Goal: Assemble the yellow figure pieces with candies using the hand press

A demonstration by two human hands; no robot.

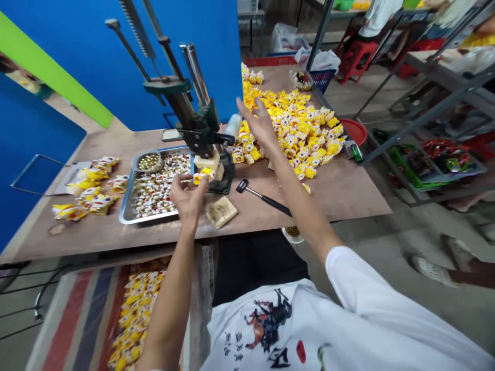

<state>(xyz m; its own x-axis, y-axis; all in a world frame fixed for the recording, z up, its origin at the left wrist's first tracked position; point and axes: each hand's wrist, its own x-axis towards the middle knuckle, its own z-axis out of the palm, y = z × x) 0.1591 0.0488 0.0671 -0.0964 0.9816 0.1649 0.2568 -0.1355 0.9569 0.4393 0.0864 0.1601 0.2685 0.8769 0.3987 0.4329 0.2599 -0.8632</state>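
Note:
My left hand [188,198] is closed on a small yellow-and-white piece [203,175] at the base of a dark green hand press [204,123]. The piece is in front of the pale blocks [207,164] under the press. To the right of the press, my right hand [260,122] is raised with its fingers spread and nothing in it, over the left side of a large pile of yellow-and-white pieces [297,129]. Left of my left hand, a metal tray [127,203] holds many small white, red and gold parts and a bowl of gold beads [149,162].
A black-handled hammer [266,200] and a square pale block [221,212] lie near the table's front edge. More yellow pieces [91,190] sit at the left. A blue panel [193,31] stands behind the press. Metal shelving [425,111] is on the right.

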